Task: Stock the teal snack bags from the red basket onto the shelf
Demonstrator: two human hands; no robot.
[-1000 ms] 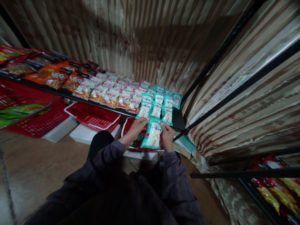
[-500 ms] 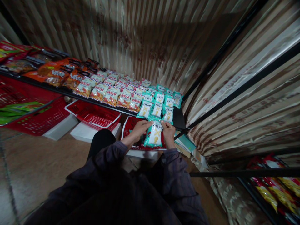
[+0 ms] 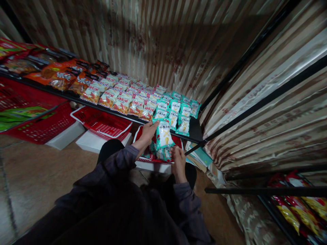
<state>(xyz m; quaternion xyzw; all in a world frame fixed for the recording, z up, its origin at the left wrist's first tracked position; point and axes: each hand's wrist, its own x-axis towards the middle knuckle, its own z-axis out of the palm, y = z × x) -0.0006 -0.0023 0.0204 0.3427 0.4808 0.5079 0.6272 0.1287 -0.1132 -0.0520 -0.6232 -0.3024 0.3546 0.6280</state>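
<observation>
My left hand (image 3: 148, 132) pinches the upper left corner of a teal and white snack bag (image 3: 164, 133), held face up in front of the shelf edge. Close to the bag's lower right corner is my right hand (image 3: 179, 159), its fingers curled; whether anything is between them is hidden. More teal bags (image 3: 163, 154) lie beneath the held one, in a red basket (image 3: 152, 159). Directly behind, rows of matching teal snack bags (image 3: 184, 124) sit on the black shelf (image 3: 195, 128).
Left along the shelf are red-and-white snack bags (image 3: 122, 102) and orange bags (image 3: 62, 80). Red baskets (image 3: 112, 126) stand below on white boxes (image 3: 89, 144). A black frame bar (image 3: 245, 110) slants at the right, before a striped curtain (image 3: 163, 44).
The held bag has moved up and slightly left, toward the shelf. My right hand has left its top corner and dropped lower. Other bags in the basket now show beneath it.
</observation>
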